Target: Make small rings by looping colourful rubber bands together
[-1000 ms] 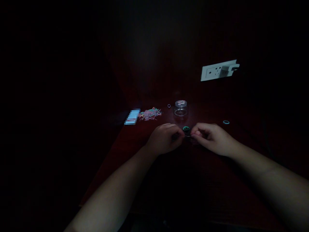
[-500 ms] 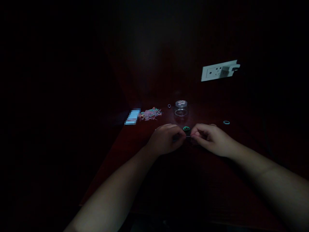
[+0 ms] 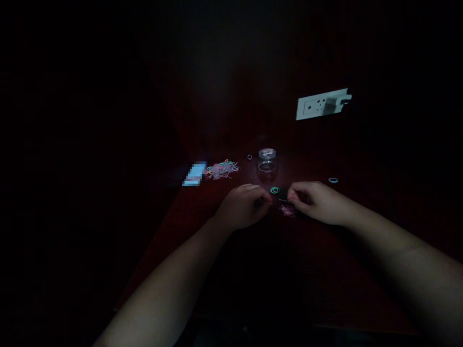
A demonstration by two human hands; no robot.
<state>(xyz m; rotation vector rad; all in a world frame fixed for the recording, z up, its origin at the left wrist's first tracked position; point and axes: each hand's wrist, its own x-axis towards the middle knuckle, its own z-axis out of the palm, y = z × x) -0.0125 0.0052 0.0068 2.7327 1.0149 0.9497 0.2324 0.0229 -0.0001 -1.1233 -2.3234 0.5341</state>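
Note:
My right hand point(image 3: 311, 202) pinches a thin, pale rubber band point(image 3: 283, 200), which sticks out leftward from the fingertips. To its left, my left hand point(image 3: 246, 207) has thumb and forefinger pressed together; whatever lies between them is too small and dark to make out. A small heap of pinkish rubber bands point(image 3: 288, 210) lies on the table just below the right fingertips. Between and slightly beyond the hands are a few green rubber bands point(image 3: 275, 191).
A clear lidded jar point(image 3: 267, 161) stands behind the green bands. A larger heap of coloured bands point(image 3: 222, 169) lies left, beside a blurred bright panel point(image 3: 195, 174). A small ring point(image 3: 249, 157) and a blue band point(image 3: 333, 180) lie apart. A wall socket point(image 3: 320, 105) holds a plug.
My hands have moved apart, and the pale band stretched between them now hangs from the right fingers only. The pinkish heap has come into clearer view. The whole view has shifted slightly.

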